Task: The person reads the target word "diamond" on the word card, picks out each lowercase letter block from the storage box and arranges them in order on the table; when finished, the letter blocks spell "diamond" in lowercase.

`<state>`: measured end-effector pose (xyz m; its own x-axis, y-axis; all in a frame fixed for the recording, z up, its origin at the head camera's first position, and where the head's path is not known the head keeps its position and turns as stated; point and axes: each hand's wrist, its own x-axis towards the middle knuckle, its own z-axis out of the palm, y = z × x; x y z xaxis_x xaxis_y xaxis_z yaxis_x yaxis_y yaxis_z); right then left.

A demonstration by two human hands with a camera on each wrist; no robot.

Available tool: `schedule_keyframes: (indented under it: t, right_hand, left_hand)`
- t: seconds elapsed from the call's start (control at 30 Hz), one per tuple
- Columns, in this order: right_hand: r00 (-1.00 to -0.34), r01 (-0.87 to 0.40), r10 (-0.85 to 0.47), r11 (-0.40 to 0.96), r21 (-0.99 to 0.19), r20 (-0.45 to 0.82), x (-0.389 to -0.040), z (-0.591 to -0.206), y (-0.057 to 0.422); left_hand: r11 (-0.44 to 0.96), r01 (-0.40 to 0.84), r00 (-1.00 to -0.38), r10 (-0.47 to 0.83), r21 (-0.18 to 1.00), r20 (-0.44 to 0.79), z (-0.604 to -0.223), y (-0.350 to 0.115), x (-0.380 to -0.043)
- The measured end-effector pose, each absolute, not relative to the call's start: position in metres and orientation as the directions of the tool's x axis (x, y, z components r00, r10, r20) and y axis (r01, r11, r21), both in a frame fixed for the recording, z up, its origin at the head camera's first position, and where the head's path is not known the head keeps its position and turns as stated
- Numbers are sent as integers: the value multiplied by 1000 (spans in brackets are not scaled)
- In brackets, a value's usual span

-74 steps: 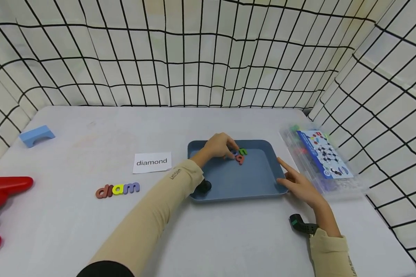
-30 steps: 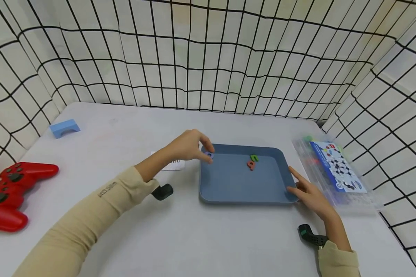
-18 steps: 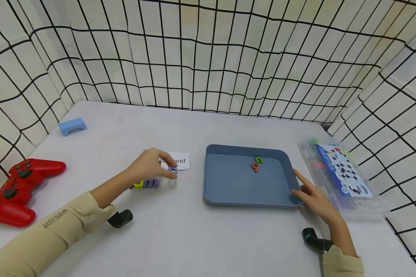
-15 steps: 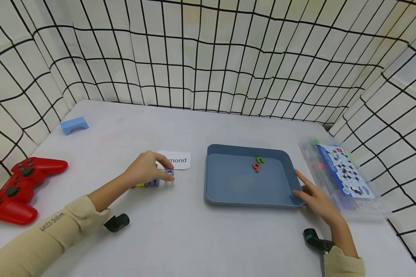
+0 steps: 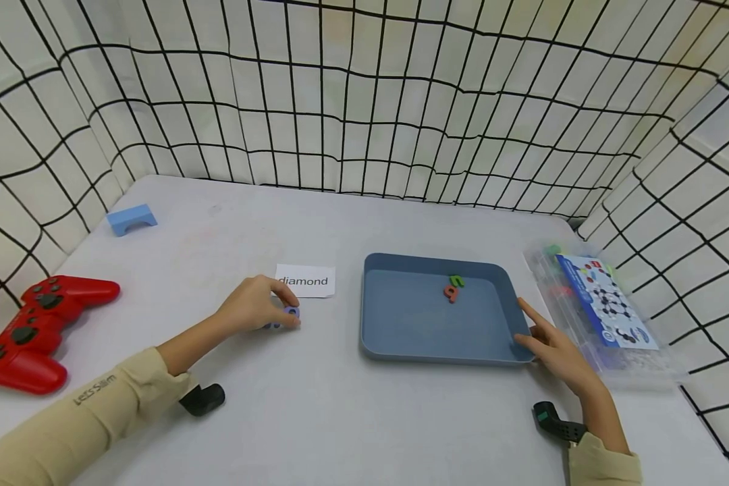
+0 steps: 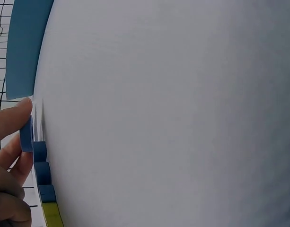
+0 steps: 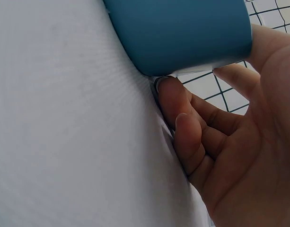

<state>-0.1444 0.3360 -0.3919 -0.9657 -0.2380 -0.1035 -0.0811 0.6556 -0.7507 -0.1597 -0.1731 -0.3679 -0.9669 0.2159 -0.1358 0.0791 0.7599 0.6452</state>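
Note:
My left hand (image 5: 252, 307) pinches a purple letter o (image 5: 292, 312) between thumb and finger, low over the table. In the left wrist view that letter o (image 6: 26, 135) stands on edge beside the purple letter m (image 6: 42, 172); a yellow letter (image 6: 52, 215) follows. The hand hides most of this row in the head view. A white card (image 5: 306, 281) printed "diamond" lies just behind. My right hand (image 5: 555, 351) holds the right edge of a blue-grey tray (image 5: 425, 334), thumb over the rim. Inside lie a green letter n (image 5: 456, 281) and a reddish letter (image 5: 451, 293).
A red game controller (image 5: 42, 331) lies at the left, with a light-blue arch block (image 5: 131, 219) behind it. At the right stands a clear plastic box (image 5: 537, 270) with a blue-and-white leaflet (image 5: 607, 300). Black wire mesh (image 5: 364, 125) surrounds the table's back and sides.
My left hand has picked the purple letter o out of the tray, carried it left and lowered it to the end of the letter row. The right hand stays on the tray.

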Motion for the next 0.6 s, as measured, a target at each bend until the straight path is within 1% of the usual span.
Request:
schedule_keyframes:
  t: [0.6]
  right_hand:
    - [-968, -82, -232, 656, -750, -96, -144, -391, 335]
  left_hand:
    - [763, 105, -962, 240, 637, -129, -374, -175, -161]
